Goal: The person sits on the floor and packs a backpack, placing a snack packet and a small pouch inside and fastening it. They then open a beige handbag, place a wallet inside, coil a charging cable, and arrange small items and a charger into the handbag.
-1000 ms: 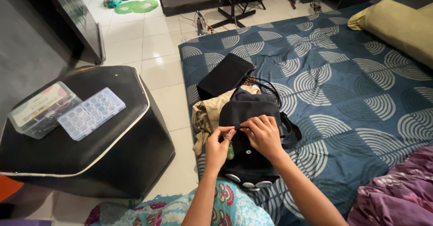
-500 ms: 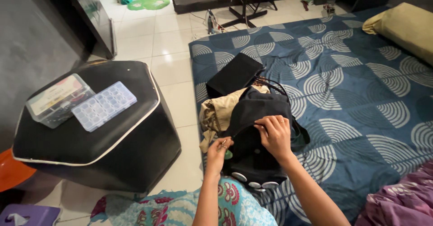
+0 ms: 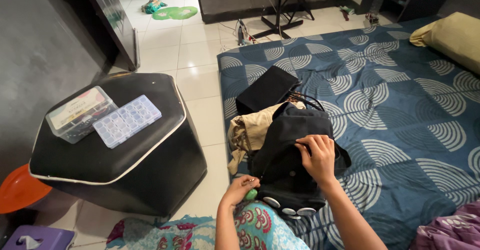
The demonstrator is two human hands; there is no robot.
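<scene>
The black bag (image 3: 290, 155) lies on the bed's near edge at six o'clock; your left hand (image 3: 239, 190) has drawn the zipper pull with its green charm (image 3: 251, 194) toward seven o'clock, opening it further, while your right hand (image 3: 317, 155) pinches the flap.

My right hand (image 3: 317, 156) lay spread, fingers curled, atop the black bag (image 3: 290, 145), my left hand (image 3: 241, 189) pinched closed at its near-left corner.
</scene>
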